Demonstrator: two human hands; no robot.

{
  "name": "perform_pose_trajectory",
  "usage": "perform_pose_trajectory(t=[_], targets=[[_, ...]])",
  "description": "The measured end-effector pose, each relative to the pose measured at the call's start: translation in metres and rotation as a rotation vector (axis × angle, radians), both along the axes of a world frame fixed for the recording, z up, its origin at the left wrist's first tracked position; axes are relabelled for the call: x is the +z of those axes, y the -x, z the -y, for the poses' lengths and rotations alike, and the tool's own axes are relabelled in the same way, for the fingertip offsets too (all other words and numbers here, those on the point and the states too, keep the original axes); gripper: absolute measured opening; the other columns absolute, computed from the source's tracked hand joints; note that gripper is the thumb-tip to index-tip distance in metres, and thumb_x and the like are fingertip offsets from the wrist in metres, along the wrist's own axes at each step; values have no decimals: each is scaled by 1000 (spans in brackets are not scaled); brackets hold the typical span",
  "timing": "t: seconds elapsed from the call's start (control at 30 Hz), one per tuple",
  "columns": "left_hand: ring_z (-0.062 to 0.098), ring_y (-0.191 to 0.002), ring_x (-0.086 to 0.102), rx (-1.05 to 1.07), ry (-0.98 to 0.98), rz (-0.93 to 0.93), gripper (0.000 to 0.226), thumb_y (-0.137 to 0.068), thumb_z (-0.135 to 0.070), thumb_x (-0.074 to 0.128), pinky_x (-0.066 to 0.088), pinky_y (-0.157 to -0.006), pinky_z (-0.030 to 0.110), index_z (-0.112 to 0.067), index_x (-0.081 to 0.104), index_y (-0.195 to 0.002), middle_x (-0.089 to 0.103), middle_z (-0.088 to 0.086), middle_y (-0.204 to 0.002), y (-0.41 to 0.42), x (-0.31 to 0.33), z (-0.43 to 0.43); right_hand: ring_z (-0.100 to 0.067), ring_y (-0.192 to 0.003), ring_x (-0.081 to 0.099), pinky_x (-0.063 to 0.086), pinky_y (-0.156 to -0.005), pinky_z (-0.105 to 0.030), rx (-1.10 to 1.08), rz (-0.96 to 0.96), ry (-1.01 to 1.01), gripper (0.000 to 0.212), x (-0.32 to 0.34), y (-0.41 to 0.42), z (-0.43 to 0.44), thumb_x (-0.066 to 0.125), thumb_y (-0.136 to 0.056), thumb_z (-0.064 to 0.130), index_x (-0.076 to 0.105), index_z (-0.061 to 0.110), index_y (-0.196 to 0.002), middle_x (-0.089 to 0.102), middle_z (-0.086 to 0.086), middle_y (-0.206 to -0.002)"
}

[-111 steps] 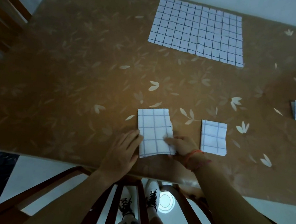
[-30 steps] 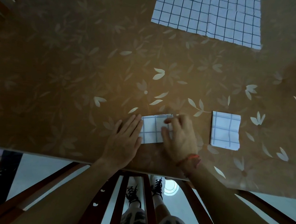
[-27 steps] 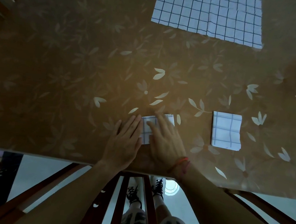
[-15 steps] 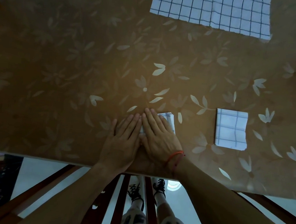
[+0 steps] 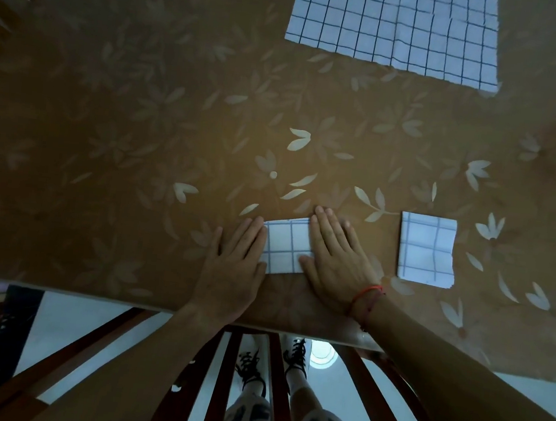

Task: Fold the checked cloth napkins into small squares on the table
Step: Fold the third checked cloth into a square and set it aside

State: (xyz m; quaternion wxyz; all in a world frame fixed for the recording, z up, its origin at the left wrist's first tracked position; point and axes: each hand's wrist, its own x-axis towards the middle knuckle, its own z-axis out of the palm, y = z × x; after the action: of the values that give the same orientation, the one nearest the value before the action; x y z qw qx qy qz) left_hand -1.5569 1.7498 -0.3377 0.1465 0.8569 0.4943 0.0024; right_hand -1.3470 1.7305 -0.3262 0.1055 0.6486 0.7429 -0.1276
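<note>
Flat hands smoothed a small folded napkin at the worktop's near edge.

Half a second before, the two hands had lain side by side over the folded napkin and hid most of it; the right hand had since slid rightward, baring a soft white rectangle crossed by thin blue lines. Both hands were released, fingers straight: the left hand lay along the cloth's left edge and the right pressed its right part. A red string bracelet circled the right wrist. To the right, well apart, lay a finished square, and a large unfolded napkin lay flat at the far side. The worktop was glossy brown with pale leaf shapes.
</note>
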Motion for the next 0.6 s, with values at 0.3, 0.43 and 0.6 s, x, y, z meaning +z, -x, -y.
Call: perform_pose_trajectory(t=[0.3, 0.43, 0.6], targets=[[26, -109, 46, 266, 153, 222, 47, -75, -11, 57, 36, -92, 42, -15, 52, -121, 55, 6, -113, -26, 24, -36, -32, -145, 16, 10, -118, -47, 45, 0, 52, 68, 31, 7, -17, 45, -92, 37, 25, 2, -147, 19, -18, -156], [22, -94, 47, 388, 296, 375, 41, -74, 5, 51, 41, -74, 31, -9, 52, -112, 48, 3, -98, -34, 38, -43, -29, -144, 16, 17, -116, -42, 44, -36, 67, 68, 44, 7, -27, 49, -92, 32, 21, 6, -148, 21, -14, -155], [12, -71, 43, 414, 376, 520, 23, -75, 10, 49, 32, -58, 18, -8, 48, -90, 47, 0, -79, -34, 52, -35, -26, -141, 24, 29, -109, -42, 65, -88, 41, 67, 56, 6, -34, 56, -88, 30, 26, 19, -147, 32, -8, -151]])
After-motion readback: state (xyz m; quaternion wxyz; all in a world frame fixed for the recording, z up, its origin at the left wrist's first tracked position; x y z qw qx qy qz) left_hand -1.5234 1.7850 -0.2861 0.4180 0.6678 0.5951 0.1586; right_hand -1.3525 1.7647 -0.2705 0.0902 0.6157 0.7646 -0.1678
